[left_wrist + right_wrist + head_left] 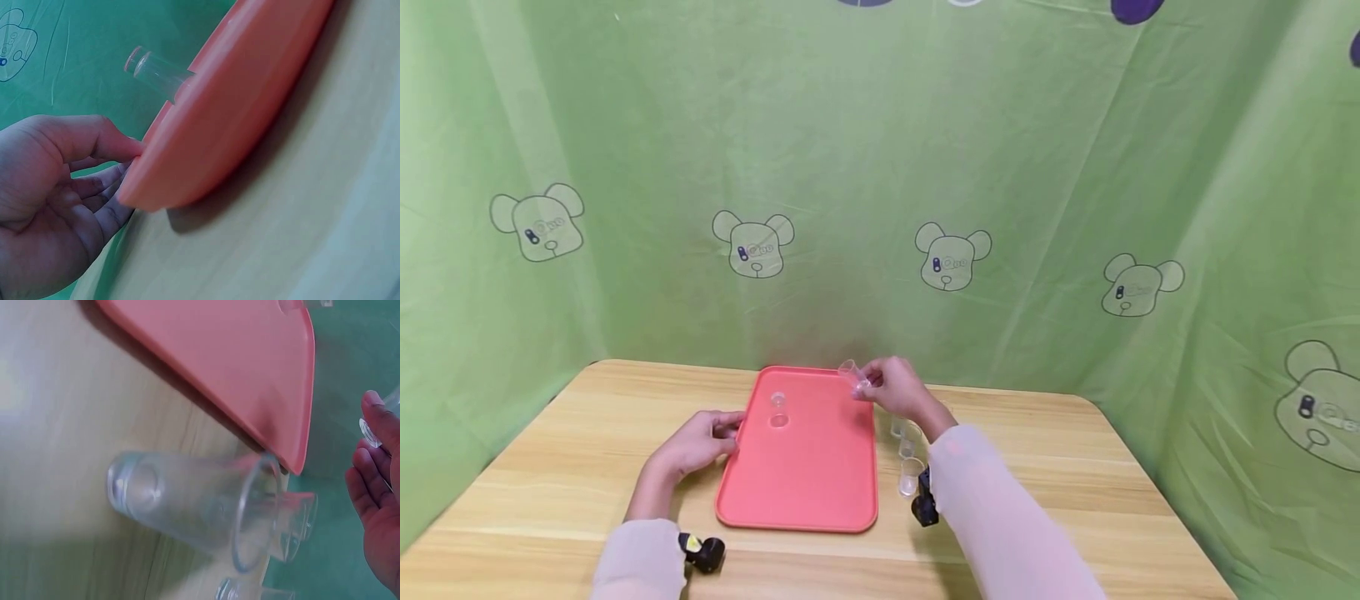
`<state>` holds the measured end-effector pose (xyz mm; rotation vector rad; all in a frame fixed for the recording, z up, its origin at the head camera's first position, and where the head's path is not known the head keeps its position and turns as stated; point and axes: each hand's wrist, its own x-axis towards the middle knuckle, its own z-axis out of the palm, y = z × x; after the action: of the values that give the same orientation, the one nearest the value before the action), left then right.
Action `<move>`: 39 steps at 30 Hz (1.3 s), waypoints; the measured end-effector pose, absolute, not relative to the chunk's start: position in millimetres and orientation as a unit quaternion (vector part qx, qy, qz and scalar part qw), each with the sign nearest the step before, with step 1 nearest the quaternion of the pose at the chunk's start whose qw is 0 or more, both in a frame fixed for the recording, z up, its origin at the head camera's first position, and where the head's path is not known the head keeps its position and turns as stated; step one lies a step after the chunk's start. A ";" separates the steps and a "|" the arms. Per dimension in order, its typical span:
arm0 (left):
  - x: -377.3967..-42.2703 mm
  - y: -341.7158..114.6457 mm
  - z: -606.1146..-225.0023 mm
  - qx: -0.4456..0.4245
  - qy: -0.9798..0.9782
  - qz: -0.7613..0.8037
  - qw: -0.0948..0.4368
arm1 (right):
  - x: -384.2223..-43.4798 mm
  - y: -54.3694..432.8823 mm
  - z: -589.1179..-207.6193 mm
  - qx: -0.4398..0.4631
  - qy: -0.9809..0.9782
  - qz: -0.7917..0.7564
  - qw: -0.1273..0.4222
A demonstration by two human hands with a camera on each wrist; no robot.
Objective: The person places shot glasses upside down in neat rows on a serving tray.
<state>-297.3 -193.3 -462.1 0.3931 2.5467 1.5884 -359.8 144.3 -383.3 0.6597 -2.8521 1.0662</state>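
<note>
Green curtain (850, 150), wooden surface (1067, 475): clear cup (850, 370) aloft over pink tray (797, 492)

Cup is pinched, tilted, in the curled fingers of the right hand (898, 387), above the tray's far right corner. Left rim of the tray is gripped between thumb and fingers of the left hand (698, 442).

Step judged to be a placing on the tray. Best done with the rim held firmly and the cup turned to match the standing cup (778, 410), apparently set mouth-down toward the far left. Level lowering advised; release only once seated flat. Clear walls are likely slick, edges hard to judge.

Around: just right of the tray, a near cup (912, 477), a middle cup (907, 443) and a far cup (897, 427) are lined up, the near one mouth-up. Row's far end is obscured by the right arm; full count cannot be told.

In the way: black wrist camera (925, 502), close beside the near cup; contact cannot be told. A low forearm sweep could topple the row.
</note>
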 end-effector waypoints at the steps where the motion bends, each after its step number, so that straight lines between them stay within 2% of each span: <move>1: -297.6 -193.4 -462.3 0.130 0.840 0.523 0.057 | -359.9 142.7 -384.2 0.211 -0.915 0.344 0.014; 22: -297.0 -194.1 -461.6 0.133 0.841 0.521 0.055 | -356.6 106.5 -394.2 0.207 -0.903 0.375 0.025; 39: -296.4 -193.6 -460.5 0.136 0.836 0.528 0.059 | -352.3 79.7 -406.9 0.168 -0.849 0.498 0.054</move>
<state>-296.4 -193.6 -460.5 0.4110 2.5336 1.5994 -352.3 79.7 -406.9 0.5101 -2.5790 1.5135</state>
